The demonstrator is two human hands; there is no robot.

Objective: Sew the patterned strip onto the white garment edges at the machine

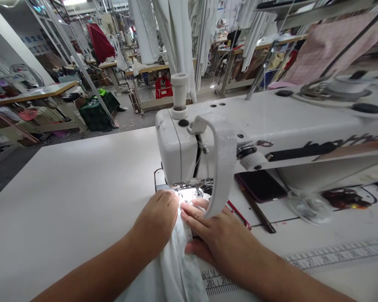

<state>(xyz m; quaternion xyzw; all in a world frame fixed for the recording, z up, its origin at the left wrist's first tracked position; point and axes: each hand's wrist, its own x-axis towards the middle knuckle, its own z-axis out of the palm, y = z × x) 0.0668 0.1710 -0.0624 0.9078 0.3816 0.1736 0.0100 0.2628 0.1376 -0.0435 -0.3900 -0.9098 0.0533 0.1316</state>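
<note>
A white sewing machine (255,113) stands before me, its lit needle area (189,195) close beyond my fingertips. A strip of pale white fabric (179,264) runs from there down toward me in loose lengthwise folds. My left hand (159,218) is closed at the fabric's left edge, knuckles up, fingertips hidden beneath. On the other side my right hand (217,230) lies with fingers stretched out, their tips on the fabric's right edge and the thumb apart. A white curved guard (222,167) partly covers the right fingers.
Right of the needle area lie a dark phone (261,185), a brown pen-like tool (258,212), a red-handled tool (239,214) and a clear round dish (311,207). A printed ruler (334,253) runs along the white table (82,201). Other sewing tables and hanging garments stand behind.
</note>
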